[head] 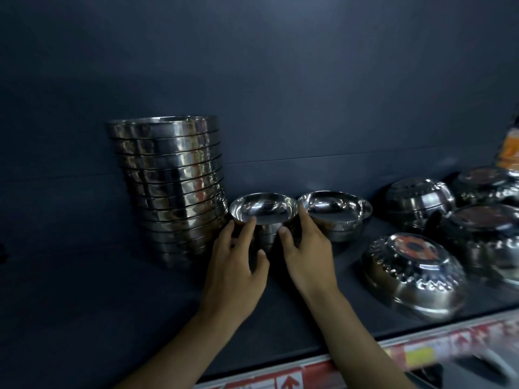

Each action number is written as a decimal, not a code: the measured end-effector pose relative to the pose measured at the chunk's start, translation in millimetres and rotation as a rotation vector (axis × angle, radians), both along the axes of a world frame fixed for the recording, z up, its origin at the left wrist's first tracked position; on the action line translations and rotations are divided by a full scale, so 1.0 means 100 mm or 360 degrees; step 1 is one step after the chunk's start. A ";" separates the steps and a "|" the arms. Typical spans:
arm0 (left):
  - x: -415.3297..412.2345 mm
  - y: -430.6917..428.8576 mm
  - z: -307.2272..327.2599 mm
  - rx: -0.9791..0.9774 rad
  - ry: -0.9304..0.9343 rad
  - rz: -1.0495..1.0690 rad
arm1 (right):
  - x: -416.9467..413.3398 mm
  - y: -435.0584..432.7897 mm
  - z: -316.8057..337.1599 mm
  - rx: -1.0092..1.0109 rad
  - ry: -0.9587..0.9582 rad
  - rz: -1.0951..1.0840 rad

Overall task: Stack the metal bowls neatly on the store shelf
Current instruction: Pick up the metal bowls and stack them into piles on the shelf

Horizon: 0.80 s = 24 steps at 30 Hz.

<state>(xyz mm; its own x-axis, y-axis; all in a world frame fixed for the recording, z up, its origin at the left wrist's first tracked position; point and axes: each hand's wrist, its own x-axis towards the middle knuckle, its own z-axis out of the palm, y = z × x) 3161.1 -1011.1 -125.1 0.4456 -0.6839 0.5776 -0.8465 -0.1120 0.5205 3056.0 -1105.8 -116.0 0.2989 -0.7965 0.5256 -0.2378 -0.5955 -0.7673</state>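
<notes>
Mostly the lower half of the small bowl stack [264,217] is hidden behind the two hands, so the number of bowls in it cannot be counted; only the top bowl's polished, round, concave interior shows clearly. The left hand [234,265] cups the stack from its 8 o'clock side, fingers curled against the wall below the rim. The right hand [304,248] wraps it from the 4 o'clock side, thumb pressed to the front. Both hands grip the stack, which sits upright on the dark matte shelf [295,318]. At the stack's 9 o'clock, touching or just beside it, stands a tall stack of wide steel bowls [171,186], mirror-bright, leaning slightly. At 3 o'clock, rim against rim, sits a second short stack [337,214] of flared bowls. Farther toward 3 o'clock lie upturned embossed bowls [412,270], their scalloped patterns blurred by low light. An orange object [509,147] at the frame's right edge is cut off and unidentifiable. The shelf's red-and-white edge strip [365,357] is smeared, its print illegible.
</notes>
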 end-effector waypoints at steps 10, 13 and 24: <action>0.01 -0.01 0.05 -0.0108 -0.0147 0.0012 | -0.11 0.13 0.09 -0.0057 0.0033 -0.0144; -0.04 -0.01 0.09 -0.0143 -0.0241 -0.0028 | -0.38 0.23 0.16 -0.0192 0.0034 -0.0204; -0.94 -0.43 0.20 0.0239 0.0474 -0.0657 | -1.57 0.20 0.10 -0.0257 -0.0190 -0.0870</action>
<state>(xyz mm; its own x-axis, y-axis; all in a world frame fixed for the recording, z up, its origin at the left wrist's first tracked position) 3067.5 -1053.8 -105.2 0.2517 -0.9026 0.3491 -0.6539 0.1074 0.7489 2898.5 -1086.2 -106.2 -0.2019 -0.7254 0.6580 -0.4614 -0.5221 -0.7173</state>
